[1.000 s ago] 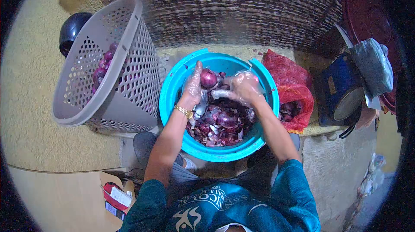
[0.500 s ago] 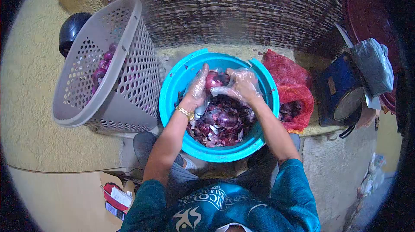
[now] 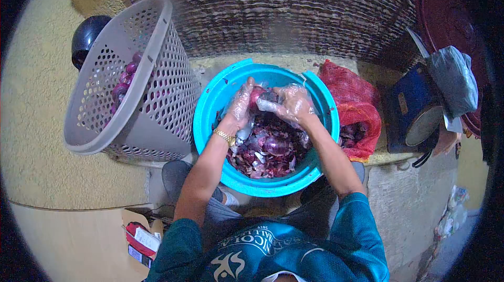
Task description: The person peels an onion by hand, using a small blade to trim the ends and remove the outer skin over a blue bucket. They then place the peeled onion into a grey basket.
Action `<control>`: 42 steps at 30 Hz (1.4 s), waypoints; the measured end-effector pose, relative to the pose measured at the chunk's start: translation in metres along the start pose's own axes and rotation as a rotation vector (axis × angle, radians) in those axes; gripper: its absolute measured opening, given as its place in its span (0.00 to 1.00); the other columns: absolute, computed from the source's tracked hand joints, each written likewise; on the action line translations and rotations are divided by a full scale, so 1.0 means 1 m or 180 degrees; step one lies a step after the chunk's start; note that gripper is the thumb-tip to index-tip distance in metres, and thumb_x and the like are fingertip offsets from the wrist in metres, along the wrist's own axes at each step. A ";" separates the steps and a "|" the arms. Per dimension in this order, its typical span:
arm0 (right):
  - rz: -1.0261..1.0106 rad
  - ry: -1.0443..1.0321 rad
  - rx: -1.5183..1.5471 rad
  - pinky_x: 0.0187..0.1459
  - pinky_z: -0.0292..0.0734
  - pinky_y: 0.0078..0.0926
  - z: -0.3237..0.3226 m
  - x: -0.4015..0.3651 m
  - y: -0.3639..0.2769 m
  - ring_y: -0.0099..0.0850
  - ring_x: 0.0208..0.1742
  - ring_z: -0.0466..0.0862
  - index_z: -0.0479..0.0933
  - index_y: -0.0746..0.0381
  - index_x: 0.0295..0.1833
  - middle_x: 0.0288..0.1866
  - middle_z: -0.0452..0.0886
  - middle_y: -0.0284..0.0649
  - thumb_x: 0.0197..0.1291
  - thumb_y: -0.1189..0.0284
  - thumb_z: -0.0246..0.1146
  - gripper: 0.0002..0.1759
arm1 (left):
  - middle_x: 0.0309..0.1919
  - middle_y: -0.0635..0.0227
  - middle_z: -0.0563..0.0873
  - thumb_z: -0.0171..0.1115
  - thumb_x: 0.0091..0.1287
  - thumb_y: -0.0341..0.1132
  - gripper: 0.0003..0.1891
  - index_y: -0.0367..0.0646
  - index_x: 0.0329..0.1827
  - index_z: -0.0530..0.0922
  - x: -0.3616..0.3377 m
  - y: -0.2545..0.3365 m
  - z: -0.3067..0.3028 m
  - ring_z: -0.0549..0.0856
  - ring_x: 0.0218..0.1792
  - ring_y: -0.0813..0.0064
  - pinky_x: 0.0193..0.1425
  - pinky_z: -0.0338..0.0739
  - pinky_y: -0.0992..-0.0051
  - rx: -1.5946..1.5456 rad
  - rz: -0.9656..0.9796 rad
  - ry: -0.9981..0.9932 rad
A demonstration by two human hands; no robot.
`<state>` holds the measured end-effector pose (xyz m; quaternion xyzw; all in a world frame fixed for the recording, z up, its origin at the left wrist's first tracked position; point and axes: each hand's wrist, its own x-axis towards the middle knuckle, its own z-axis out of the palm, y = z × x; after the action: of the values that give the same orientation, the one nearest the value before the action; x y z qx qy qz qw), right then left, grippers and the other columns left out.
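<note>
The grey basket (image 3: 131,103) crowds the teal basin (image 3: 207,119) leftward, red mesh sack (image 3: 352,101) rightward; overhead is open.

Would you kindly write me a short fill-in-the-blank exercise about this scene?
1. The left hand and right hand hold a red ____ over the turquoise basin.
2. The grey basket stands on the basin's ____ side.
3. The red mesh sack lies on the basin's ____ side.
4. The gold wristwatch is on the ____ wrist.
Missing words: onion; left; right; left.

White upside-down lettering on the shirt (image 3: 262,248) read partly as "NICOLA" and "BALL"; the rest, and the box (image 3: 142,240) label, were illegible.
</note>
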<state>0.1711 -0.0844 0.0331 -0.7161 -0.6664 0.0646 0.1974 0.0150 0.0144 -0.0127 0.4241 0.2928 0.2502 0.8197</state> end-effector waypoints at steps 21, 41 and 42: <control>-0.0177 0.0663 0.0196 0.33 0.77 0.44 -0.002 -0.005 0.002 0.44 0.29 0.84 0.79 0.60 0.27 0.22 0.81 0.45 0.40 0.29 0.66 0.39 | 0.47 0.62 0.83 0.57 0.67 0.63 0.32 0.39 0.55 0.76 0.002 -0.002 -0.003 0.85 0.42 0.70 0.49 0.81 0.65 -0.0304 -0.0070 0.0082; -0.0179 -0.0027 0.0353 0.33 0.73 0.47 0.005 0.003 0.008 0.51 0.28 0.82 0.83 0.61 0.31 0.23 0.80 0.54 0.59 0.38 0.58 0.34 | 0.46 0.66 0.85 0.53 0.70 0.62 0.26 0.47 0.49 0.79 -0.012 0.011 0.011 0.84 0.45 0.72 0.55 0.79 0.67 0.0187 0.0135 0.0072; -0.0148 -0.0153 0.0337 0.33 0.73 0.47 0.003 0.002 0.007 0.51 0.28 0.82 0.83 0.61 0.31 0.23 0.79 0.53 0.60 0.38 0.57 0.34 | 0.46 0.66 0.85 0.53 0.70 0.62 0.26 0.47 0.49 0.79 -0.011 0.010 0.011 0.84 0.45 0.72 0.55 0.79 0.67 0.0188 0.0133 0.0074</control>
<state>0.1769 -0.0818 0.0285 -0.6872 -0.6831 0.1124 0.2204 0.0131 0.0067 0.0036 0.4511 0.3007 0.2634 0.7979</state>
